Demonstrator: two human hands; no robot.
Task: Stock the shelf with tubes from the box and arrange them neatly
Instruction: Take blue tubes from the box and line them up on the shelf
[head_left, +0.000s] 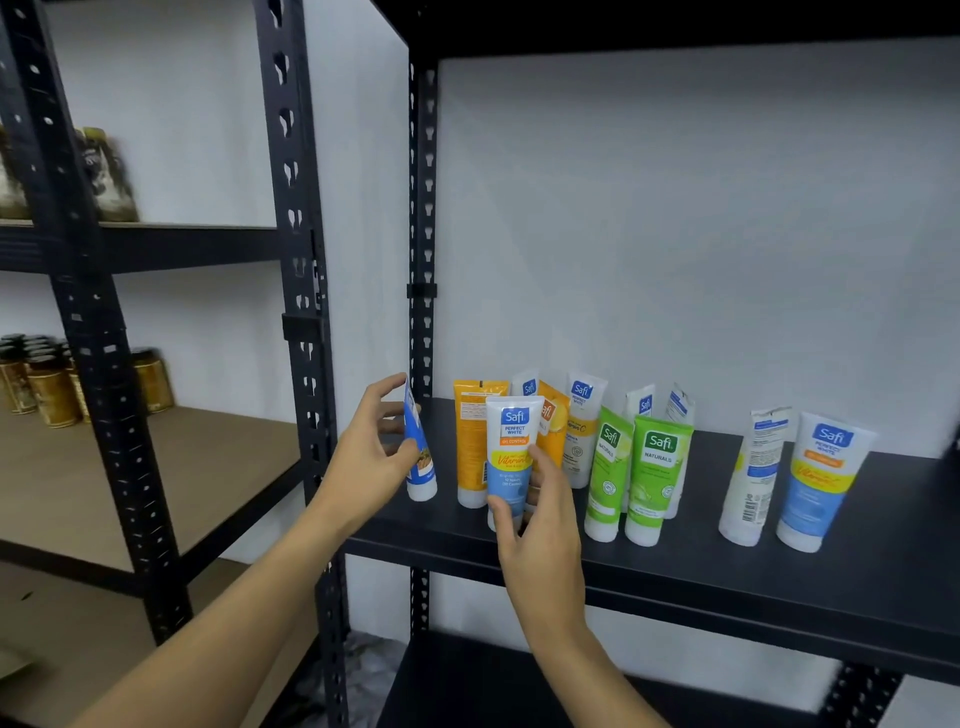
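Overhead, the head camera looked down onto a black metal shelf (727, 587) with tubes standing cap-down along it. Left hand (363, 462) held a blue tube (420, 457) at the shelf's left end, beside the black upright post (422, 260); fingers curled round its top and side, thumb at its middle, the tube tilted with its cap on the shelf. Right hand (540, 525) gripped a white-and-blue tube (511, 457), thumb on its lower front and fingers wrapped behind its right edge; tube upright near the front edge of the shelf, in front of the others. Its base was hidden by the hand, so contact with the shelf could not be told.

Just behind it stood an orange tube (471, 447) with its back label showing, and a second orange tube (551, 431) partly hidden. Further back, two white tubes (584, 415), one mostly covered. To the right, two green tubes (657, 478) touching side by side, with two more white tubes (644, 402) behind them. Well apart, toward the right, a white tube (756, 478) with its back turned out leaned just beside another white-and-blue one (821, 483).

On the neighbouring rack to the left, brown jars (52, 384) sat on a brown board shelf (156, 467); blurred packets (109, 176) sat on the level above. No box was in view.
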